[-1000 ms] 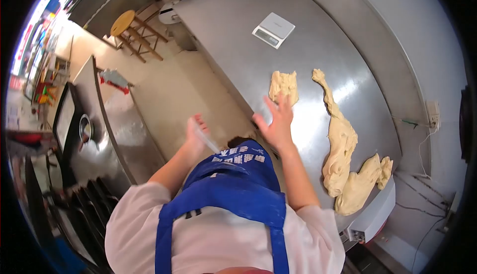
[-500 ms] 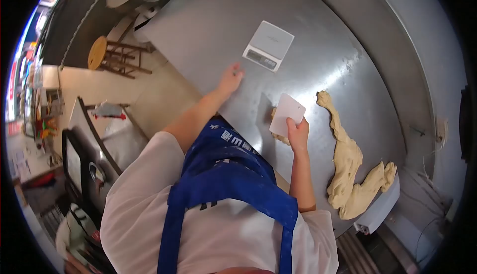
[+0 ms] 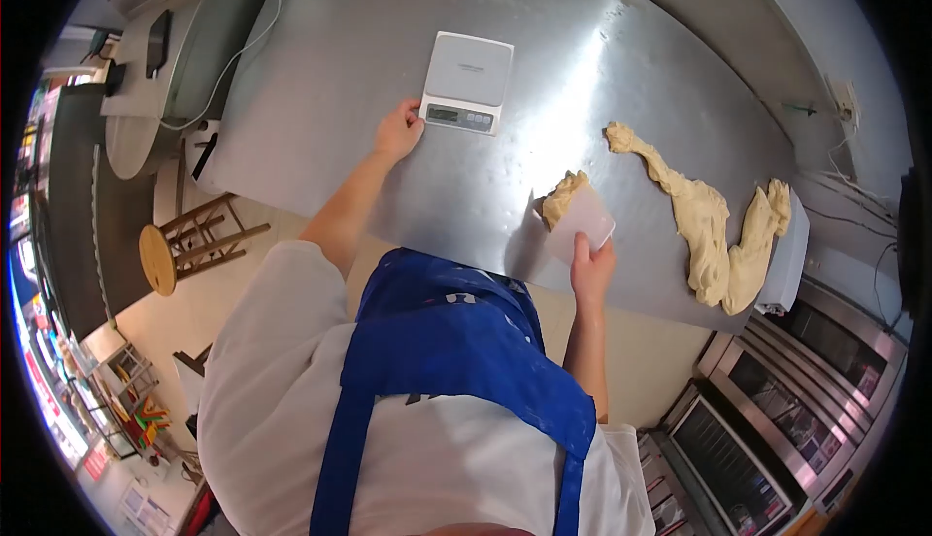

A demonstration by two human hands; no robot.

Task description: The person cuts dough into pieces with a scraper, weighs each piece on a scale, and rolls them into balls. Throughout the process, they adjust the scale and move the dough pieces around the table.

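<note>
My left hand (image 3: 398, 132) is at the lower left corner of a white digital kitchen scale (image 3: 470, 72), its fingers closed on the edge. The scale's plate carries nothing. In my right hand (image 3: 593, 271) is a pale plastic dough scraper (image 3: 580, 223), held between thumb and fingers. A small lump of dough (image 3: 561, 197) lies against the far side of the scraper, partly hidden by it; whether it rests on the table or is lifted I cannot tell. To the right, a long, thick piece of dough (image 3: 707, 235) stretches over the metal table.
The steel worktable (image 3: 330, 80) runs up to a wall on the right. A white box-like object (image 3: 788, 254) sits beside the dough at the table's right end. A wooden stool (image 3: 158, 259) stands off to the left, and oven-like units (image 3: 767, 419) are at lower right.
My view has turned. My left hand has reached the scale's corner from just short of it. More of the small dough lump shows beyond the scraper in my right hand.
</note>
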